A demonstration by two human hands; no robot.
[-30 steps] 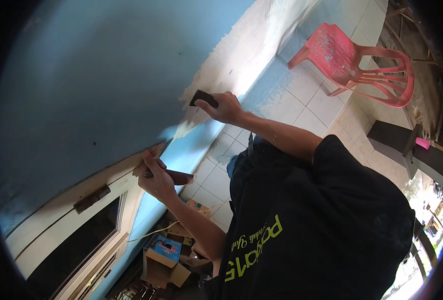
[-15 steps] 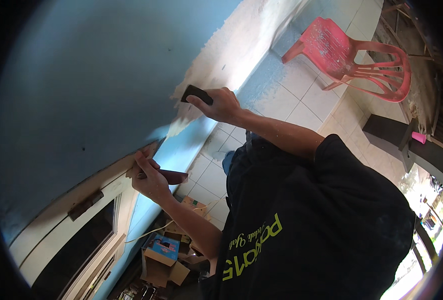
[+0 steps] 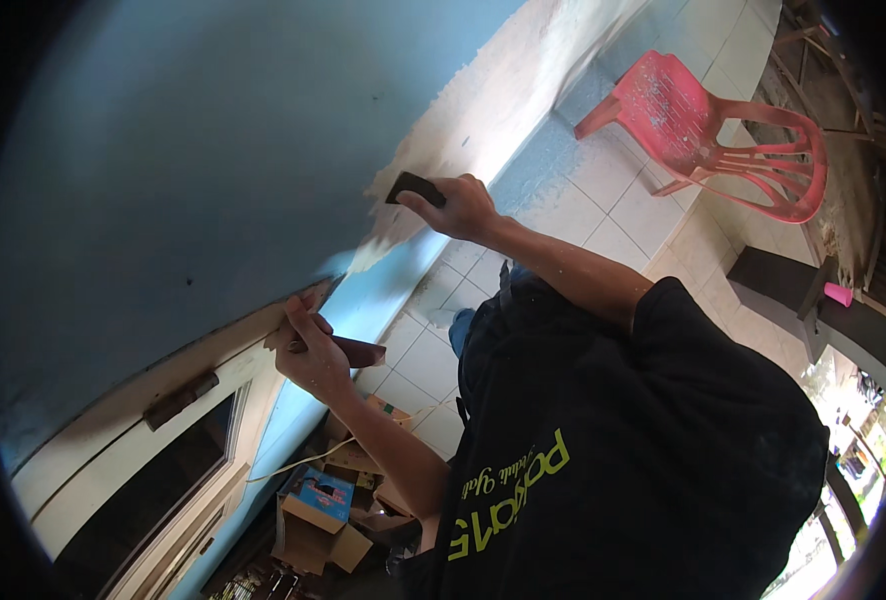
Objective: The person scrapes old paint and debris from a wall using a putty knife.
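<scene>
Under right hand [image 3: 463, 207], dark sanding block [image 3: 415, 187]

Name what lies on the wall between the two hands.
Head view: between left hand and right hand lies the ragged edge where blue paint meets scraped pale wall.

Blue wall [image 3: 183, 170] open above; door frame [image 3: 153, 390] blocks below.
</scene>
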